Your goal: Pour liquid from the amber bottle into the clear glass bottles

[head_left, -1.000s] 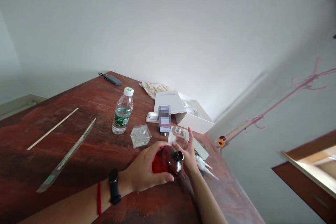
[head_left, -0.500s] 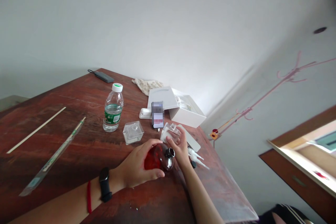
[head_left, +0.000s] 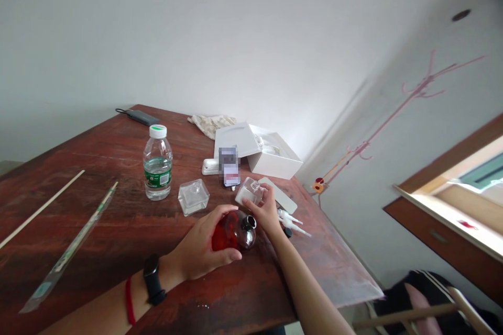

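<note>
My left hand [head_left: 202, 243] is wrapped round a reddish-brown bottle [head_left: 234, 233], which is tilted with its open black-rimmed mouth to the right. Just beyond it, my right hand [head_left: 267, 210] grips a clear square glass bottle [head_left: 250, 192] between thumb and fingers; part of it is hidden by the fingers. A second clear square bottle [head_left: 194, 197] lies on the table to the left of that one. White pump nozzles [head_left: 291, 220] and a small black cap [head_left: 288, 232] rest to the right of my right wrist.
A water bottle [head_left: 157, 167] stands on the wooden table [head_left: 129, 235]. Behind the hands are a phone [head_left: 229, 167], a white open box [head_left: 275, 165] and a cloth [head_left: 212, 124]. A thin stick [head_left: 43, 208] and a wrapped pair of chopsticks [head_left: 80, 243] lie left. Small droplets [head_left: 203, 305] dot the near table.
My right hand has closed its fingers on the clear square bottle, which now leans more. The left hand keeps hold of the reddish-brown bottle. The view has swung to the right.
</note>
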`<act>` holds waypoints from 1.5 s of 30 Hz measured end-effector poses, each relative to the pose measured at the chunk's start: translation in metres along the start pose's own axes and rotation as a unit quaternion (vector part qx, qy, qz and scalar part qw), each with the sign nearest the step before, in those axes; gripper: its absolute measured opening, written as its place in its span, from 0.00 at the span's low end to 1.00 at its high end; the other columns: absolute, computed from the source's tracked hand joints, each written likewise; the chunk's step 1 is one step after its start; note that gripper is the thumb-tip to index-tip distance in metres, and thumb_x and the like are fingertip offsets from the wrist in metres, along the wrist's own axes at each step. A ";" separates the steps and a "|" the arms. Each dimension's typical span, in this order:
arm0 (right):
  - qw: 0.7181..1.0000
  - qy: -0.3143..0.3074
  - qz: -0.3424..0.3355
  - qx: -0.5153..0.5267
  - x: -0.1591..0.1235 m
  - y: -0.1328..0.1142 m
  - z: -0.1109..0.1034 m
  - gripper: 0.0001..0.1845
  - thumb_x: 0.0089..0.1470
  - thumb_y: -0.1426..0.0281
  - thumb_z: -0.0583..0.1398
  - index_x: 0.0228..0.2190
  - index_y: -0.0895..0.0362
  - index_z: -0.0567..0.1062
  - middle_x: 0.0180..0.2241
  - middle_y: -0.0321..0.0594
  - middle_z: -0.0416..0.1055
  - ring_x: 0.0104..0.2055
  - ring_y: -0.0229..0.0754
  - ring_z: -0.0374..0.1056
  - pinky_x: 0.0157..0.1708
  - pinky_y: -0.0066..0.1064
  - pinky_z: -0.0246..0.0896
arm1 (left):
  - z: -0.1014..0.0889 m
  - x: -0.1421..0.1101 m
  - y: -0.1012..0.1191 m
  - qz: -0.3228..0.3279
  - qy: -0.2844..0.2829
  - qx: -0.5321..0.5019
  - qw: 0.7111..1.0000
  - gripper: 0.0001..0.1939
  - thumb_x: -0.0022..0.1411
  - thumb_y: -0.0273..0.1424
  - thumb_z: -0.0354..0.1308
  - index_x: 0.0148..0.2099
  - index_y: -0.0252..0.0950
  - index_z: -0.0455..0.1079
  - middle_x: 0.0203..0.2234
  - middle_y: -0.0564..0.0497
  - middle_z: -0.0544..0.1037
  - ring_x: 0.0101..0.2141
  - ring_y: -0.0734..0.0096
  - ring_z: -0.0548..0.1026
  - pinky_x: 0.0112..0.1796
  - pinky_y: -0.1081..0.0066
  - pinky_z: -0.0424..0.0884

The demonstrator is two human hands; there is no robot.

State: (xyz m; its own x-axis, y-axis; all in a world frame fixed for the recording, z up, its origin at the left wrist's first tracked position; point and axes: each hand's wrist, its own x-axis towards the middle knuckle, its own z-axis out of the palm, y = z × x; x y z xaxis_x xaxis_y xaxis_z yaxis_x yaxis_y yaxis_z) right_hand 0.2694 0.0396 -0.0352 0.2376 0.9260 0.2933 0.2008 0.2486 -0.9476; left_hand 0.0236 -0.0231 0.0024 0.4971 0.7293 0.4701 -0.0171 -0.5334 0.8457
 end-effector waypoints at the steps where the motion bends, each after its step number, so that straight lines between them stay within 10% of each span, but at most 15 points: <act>1: 1.000 0.007 0.000 -0.001 0.001 0.001 0.000 0.36 0.43 0.63 0.76 0.49 0.48 0.65 0.46 0.39 0.75 0.44 0.51 0.76 0.47 0.46 0.74 | 0.000 0.000 -0.001 -0.003 -0.001 0.005 1.000 0.43 0.62 0.64 0.63 0.66 0.39 0.65 0.55 0.39 0.80 0.53 0.47 0.80 0.58 0.52 0.73; 39: 0.992 0.039 -0.043 -0.111 0.014 0.017 -0.008 0.40 0.42 0.59 0.77 0.53 0.50 0.68 0.54 0.48 0.77 0.55 0.59 0.76 0.59 0.56 0.68 | -0.001 -0.001 -0.002 -0.023 -0.003 0.026 0.999 0.44 0.62 0.65 0.62 0.66 0.38 0.63 0.56 0.39 0.78 0.54 0.46 0.79 0.58 0.53 0.72; 45: 0.986 0.102 -0.103 -0.087 0.013 -0.003 -0.010 0.23 0.56 0.55 0.67 0.50 0.53 0.76 0.58 0.51 0.76 0.63 0.56 0.71 0.60 0.50 0.69 | -0.002 -0.001 -0.003 -0.008 -0.006 0.027 1.000 0.43 0.63 0.64 0.61 0.66 0.37 0.63 0.55 0.39 0.79 0.53 0.47 0.79 0.57 0.53 0.72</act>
State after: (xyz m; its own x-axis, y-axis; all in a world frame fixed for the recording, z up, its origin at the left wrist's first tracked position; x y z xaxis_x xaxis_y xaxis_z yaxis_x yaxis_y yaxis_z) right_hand 0.2814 0.0485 -0.0272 0.3579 0.7795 0.5140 0.4212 0.3565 -0.8340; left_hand 0.0217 -0.0214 -0.0003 0.5075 0.7333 0.4524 0.0381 -0.5436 0.8384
